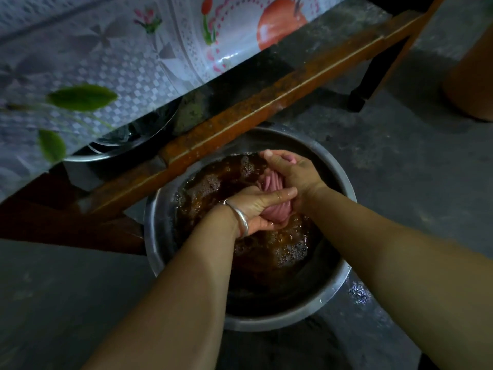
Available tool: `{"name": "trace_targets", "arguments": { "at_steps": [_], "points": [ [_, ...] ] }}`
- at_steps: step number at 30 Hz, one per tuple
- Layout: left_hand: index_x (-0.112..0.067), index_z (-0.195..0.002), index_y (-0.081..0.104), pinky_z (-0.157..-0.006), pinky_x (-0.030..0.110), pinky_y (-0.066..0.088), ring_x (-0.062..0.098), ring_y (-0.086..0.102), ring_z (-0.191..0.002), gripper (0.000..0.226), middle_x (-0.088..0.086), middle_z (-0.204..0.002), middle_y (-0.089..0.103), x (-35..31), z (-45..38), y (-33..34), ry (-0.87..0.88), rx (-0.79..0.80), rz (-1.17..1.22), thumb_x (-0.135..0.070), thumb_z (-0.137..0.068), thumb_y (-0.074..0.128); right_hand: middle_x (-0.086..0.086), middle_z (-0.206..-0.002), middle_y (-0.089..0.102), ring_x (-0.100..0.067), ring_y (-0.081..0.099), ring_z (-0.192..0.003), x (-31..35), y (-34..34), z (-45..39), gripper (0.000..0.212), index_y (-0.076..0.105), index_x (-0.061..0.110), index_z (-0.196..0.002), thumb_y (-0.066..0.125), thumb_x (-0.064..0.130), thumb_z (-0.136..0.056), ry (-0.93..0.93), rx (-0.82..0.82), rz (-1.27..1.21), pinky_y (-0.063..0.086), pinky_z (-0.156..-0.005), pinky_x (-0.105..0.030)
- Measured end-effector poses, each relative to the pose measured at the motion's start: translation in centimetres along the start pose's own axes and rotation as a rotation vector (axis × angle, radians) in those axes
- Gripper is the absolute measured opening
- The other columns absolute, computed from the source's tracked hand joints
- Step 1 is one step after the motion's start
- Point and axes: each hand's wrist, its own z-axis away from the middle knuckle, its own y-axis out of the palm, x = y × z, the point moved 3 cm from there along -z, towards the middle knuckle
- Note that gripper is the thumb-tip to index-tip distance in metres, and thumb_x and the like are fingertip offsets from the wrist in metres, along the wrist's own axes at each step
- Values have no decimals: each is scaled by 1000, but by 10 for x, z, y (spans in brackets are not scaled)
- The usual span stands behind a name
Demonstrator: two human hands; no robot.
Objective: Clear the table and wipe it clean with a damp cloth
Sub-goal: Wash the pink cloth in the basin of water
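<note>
Wringing is the step in hand, done over a metal basin (pixel 157 244) that stands on the floor just off the table's near edge. From the left, the left hand (pixel 256 209), a silver bangle (pixel 240 217) on its wrist, curls round the lower end of the twisted pink cloth (pixel 272 193); the right hand (pixel 293 172) grips its upper end. To do this well, the hands should turn against each other and keep the cloth above the foamy brown water (pixel 266 252), so drips fall inside the rim and the cloth ends damp, not sopping. The patterned table cover (pixel 106 49) hangs over the far-left edge, with what may be a second metal dish (pixel 128 145) under it. No brand or writing can be read.
</note>
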Motion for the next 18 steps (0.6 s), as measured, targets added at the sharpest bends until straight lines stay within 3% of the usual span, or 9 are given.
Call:
{"name": "trace_targets", "arguments": {
  "at_steps": [4,7,9,12,13,15,16,18],
  "points": [
    [-10,-111,59,-84,38,49,19,60,-98,37,4,-94,67,5,-3,-4,-71,-103,-230,-14,-76,71,-9,-89,68,-22,66,-83,4,1,0,26,66,6,-99,55,29,-92,5,14,283,55,-74,-31],
    [-8,-103,62,-97,44,46,22,63,-92,33,6,-89,68,4,-2,1,-108,-190,-472,-16,-74,73,-9,-88,67,-23,66,-83,2,6,2,25,64,12,-94,49,32,-95,70,-11,468,54,-72,-32],
    [-7,-98,61,-96,36,46,22,62,-94,23,8,-91,67,4,-3,7,-97,-267,-729,-18,-79,69,-8,-85,64,-19,63,-79,-1,8,0,25,60,10,-89,48,31,-96,81,-58,571,51,-70,-30],
    [-7,-124,49,-101,34,38,26,50,-121,41,13,-126,55,5,-9,16,63,-449,-1103,-21,-87,60,-2,-78,54,-12,51,-70,-5,3,-9,23,50,14,-77,46,24,-97,60,-222,699,40,-60,-24],
    [-6,-129,45,-101,32,37,26,47,-124,45,13,-133,50,9,-11,17,99,-494,-1125,-21,-88,58,-2,-80,53,-12,51,-69,-8,1,-11,22,51,14,-78,46,23,-97,71,-262,688,40,-60,-23],
    [-6,-120,53,-94,27,41,17,56,-109,36,5,-118,59,12,-9,12,76,-563,-1026,-19,-87,60,-2,-79,53,-14,52,-71,-10,4,-10,20,54,13,-82,51,28,-95,126,-246,598,44,-64,-25],
    [-4,-108,59,-89,22,45,12,60,-90,28,2,-103,64,15,-12,6,8,-548,-866,-16,-84,63,-3,-80,56,-16,54,-74,-11,4,-9,23,56,12,-82,56,33,-91,179,-203,480,47,-69,-27],
    [1,-92,65,-75,27,56,11,61,-62,17,8,-83,69,18,-8,-7,-93,-465,-419,-9,-78,68,-7,-101,65,-21,59,-93,-17,3,-8,39,63,12,-91,67,49,-78,270,-34,318,50,-88,-37]
  ]
}}
